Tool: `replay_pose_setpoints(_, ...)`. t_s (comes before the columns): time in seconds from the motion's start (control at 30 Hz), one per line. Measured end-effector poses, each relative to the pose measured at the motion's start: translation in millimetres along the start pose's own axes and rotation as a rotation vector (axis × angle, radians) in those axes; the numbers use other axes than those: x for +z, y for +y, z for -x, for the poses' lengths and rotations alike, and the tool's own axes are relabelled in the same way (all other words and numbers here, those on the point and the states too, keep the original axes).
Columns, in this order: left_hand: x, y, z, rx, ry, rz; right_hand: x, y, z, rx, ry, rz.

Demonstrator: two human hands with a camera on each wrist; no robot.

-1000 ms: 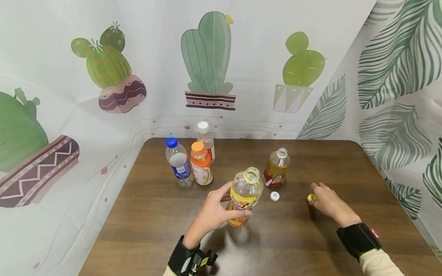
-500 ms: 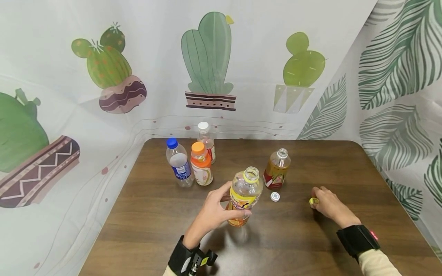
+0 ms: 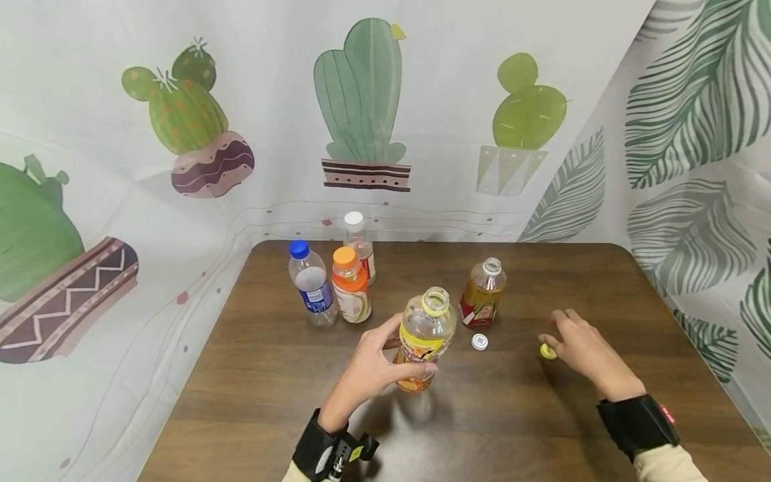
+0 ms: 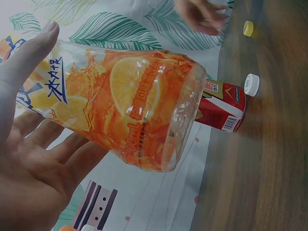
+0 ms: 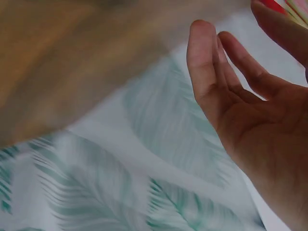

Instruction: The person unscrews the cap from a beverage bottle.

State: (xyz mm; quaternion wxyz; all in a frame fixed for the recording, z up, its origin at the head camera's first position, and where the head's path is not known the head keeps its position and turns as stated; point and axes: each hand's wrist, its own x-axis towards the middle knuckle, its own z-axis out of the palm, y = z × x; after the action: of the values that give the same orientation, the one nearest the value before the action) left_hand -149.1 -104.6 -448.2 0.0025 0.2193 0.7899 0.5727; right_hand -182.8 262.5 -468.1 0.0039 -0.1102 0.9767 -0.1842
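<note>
My left hand grips an uncapped plastic bottle with a yellow and orange label. That bottle is held off the table, and its orange-slice print shows large in the left wrist view. Beside the yellow cap, which lies on the wood, hovers my right hand. Its fingers are loosely bent with nothing between them in the right wrist view, and the left wrist view shows the yellow cap apart from the hand. A white cap lies before a second uncapped bottle with a red and gold label.
At the back left of the brown table stand a blue-capped bottle, an orange-capped bottle and a white-capped bottle, close together. A cactus-print cloth hangs behind the table.
My right hand has let go of the yellow cap, leaving it on the table, and has lifted slightly with its fingers spreading. My left hand still holds the bottle almost in place.
</note>
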Motion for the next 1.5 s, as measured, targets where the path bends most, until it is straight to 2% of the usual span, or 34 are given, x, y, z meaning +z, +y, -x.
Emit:
replay_pose_setpoints(0.23, 0.3, -0.7, -1.2, 0.024, 0.009, -0.006, -52.3, -62.7, 7.2, -0.145, 0.252, -0.044)
replay_pose_setpoints(0.37, 0.2, -1.3, -1.1, 0.013, 0.008, -0.004, -66.6, -104.3, 16.3, -0.235, 0.344, -0.136)
replay_pose_setpoints(0.47, 0.3, -1.4, -0.6, 0.008, 0.007, -0.001, -65.4, -134.0, 21.4, -0.314, 0.317, -0.243)
replay_pose_setpoints(0.53, 0.8, -0.9, -0.5, 0.011, 0.003, 0.008, -60.8, -151.4, 24.7, -0.343, 0.261, -0.298)
replay_pose_setpoints(0.6, 1.5, -0.3, -0.5, 0.018, 0.0, 0.014, -55.8, -165.2, 27.2, -0.363, 0.206, -0.345)
replay_pose_setpoints(0.7, 2.5, 0.4, -0.7, 0.045, -0.013, 0.028, -48.8, -179.8, 28.9, -0.364, 0.159, -0.356)
replay_pose_setpoints(0.8, 3.4, 1.6, -0.5, 0.068, -0.025, 0.036, -42.8, -187.4, 27.9, -0.368, 0.172, -0.342)
replay_pose_setpoints(1.0, 4.9, 4.0, -1.6, 0.086, -0.032, 0.051, -35.7, -191.6, 22.8, -0.418, 0.274, -0.344)
replay_pose_setpoints(1.13, 6.9, 4.1, -1.2, 0.063, -0.036, 0.05, -35.2, -191.4, 22.3, -0.408, 0.27, -0.373)
replay_pose_setpoints(1.3, 11.8, 1.3, 0.5, 0.045, -0.075, 0.006, -37.1, -187.6, 23.3, -0.399, 0.271, -0.362)
replay_pose_setpoints(1.5, 11.8, -2.6, -1.2, 0.086, -0.109, 0.001, -51.4, -176.8, 25.5, -0.359, 0.332, -0.306)
